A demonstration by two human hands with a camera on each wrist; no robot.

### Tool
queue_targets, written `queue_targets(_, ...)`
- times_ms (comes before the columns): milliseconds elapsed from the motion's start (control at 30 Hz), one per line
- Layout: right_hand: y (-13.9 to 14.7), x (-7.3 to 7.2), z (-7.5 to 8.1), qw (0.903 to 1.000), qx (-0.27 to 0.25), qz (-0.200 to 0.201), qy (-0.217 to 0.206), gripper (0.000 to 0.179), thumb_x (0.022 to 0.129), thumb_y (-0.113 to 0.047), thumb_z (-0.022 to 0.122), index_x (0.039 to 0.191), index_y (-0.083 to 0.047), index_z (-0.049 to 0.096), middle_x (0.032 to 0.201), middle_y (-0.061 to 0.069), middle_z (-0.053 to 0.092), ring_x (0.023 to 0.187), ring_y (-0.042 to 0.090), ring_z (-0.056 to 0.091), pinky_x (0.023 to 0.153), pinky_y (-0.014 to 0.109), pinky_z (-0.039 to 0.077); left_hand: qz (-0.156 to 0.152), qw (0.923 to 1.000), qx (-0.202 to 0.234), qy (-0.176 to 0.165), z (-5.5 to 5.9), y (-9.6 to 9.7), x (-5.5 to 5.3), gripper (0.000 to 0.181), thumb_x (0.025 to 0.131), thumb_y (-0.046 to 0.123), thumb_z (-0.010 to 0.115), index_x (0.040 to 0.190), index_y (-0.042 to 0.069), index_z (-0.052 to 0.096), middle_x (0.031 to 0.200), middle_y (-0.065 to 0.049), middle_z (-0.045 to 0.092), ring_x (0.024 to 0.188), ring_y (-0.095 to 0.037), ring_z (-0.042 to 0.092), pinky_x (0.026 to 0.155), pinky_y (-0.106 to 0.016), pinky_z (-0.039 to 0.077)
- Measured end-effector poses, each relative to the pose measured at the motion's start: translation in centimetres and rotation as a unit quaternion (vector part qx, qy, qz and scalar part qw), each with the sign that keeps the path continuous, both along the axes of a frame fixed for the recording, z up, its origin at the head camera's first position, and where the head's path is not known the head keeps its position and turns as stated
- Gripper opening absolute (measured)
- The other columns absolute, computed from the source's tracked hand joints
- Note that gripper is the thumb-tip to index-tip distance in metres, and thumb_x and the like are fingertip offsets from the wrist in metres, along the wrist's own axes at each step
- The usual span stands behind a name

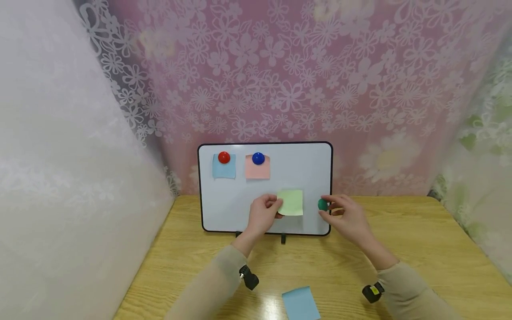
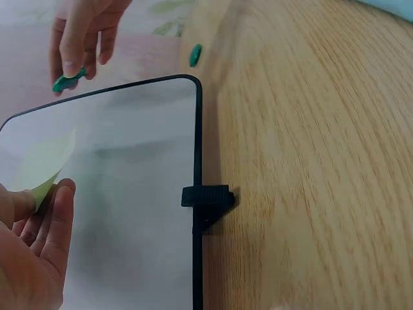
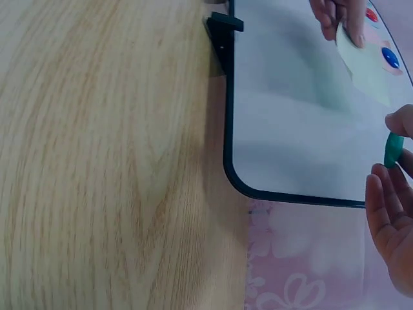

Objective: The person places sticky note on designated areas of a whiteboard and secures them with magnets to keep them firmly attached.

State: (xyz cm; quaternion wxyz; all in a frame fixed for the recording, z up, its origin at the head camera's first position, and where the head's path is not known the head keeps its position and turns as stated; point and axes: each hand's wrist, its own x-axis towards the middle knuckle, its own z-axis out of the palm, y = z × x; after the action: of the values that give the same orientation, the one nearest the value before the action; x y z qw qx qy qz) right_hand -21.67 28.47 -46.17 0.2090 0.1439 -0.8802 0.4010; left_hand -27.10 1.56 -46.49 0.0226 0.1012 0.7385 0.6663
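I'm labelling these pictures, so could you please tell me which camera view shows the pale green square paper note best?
The head view: the pale green square paper note appears nearly face-on, only partly covered by the left hand. Both wrist views show it steeply slanted, with that hand covering part.

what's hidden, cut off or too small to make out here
Light blue sticky note on the table: lower end cut off by the head view's bottom edge.
Light green sticky note: left edge partly covered by the left hand, head view.
Right hand: partly cut off by the right wrist view's right edge.
Small green object near the whiteboard: too small to identify, left wrist view.
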Motion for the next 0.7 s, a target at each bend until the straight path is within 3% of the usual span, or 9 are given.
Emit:
queue_targets(100,-0.3,-0.1,0.2,0.9998,0.012,-0.003,0.015,0.042,0.092,-0.008,0.086,0.132,-0.004,0.073,0.12,0.011,0.069,0.097,0.032,0.07,0.075,0.032,0.063,0.005,1.0,0.001,-0.004,0.2,0.2,-0.1,0.026,0.107,0.019,0.07,0.122,-0.001,0.072,0.097,-0.007,0.077,0.075,-0.019,0.075,0.076,-0.04,0.065)
queue_targets(300,-0.5,-0.9,0.9,0.9988,0.01,-0.008,0.048,0.043,0.092,-0.005,0.085,0.132,-0.003,0.073,0.121,0.012,0.068,0.097,0.032,0.07,0.073,0.021,0.059,0.009,0.9999,-0.004,-0.011,0.8,0.9,-0.4,0.026,0.107,0.02,0.069,0.124,0.001,0.072,0.1,-0.006,0.077,0.078,-0.019,0.075,0.078,-0.04,0.065)
queue_targets(367,-0.6,-1.3,1.2,0.9982,0.013,-0.006,0.059,0.042,0.091,-0.005,0.086,0.131,-0.003,0.073,0.12,0.012,0.068,0.096,0.032,0.07,0.073,0.023,0.059,0.011,0.9999,-0.009,-0.01,0.9,1.3,-0.6,0.024,0.107,0.02,0.07,0.123,0.001,0.072,0.1,-0.006,0.077,0.077,-0.018,0.074,0.077,-0.039,0.065)
queue_targets(500,-0.7,-1.9,1.9,0.9963,0.027,0.002,0.081,0.042,0.089,-0.005,0.087,0.129,-0.002,0.074,0.119,0.011,0.069,0.094,0.032,0.07,0.071,0.026,0.061,0.017,0.9995,-0.027,0.007,1.0,1.9,-1.0,0.021,0.107,0.018,0.07,0.12,0.001,0.073,0.097,-0.005,0.077,0.075,-0.016,0.074,0.074,-0.036,0.065)
queue_targets(700,-0.7,-2.4,2.4,0.9919,0.042,0.005,0.12,0.044,0.086,-0.002,0.089,0.127,0.0,0.074,0.118,0.015,0.068,0.089,0.031,0.071,0.069,0.016,0.055,0.029,0.999,-0.022,0.027,1.0,2.8,-1.5,0.016,0.106,0.015,0.071,0.115,0.002,0.072,0.091,-0.004,0.078,0.07,-0.014,0.072,0.068,-0.031,0.064)
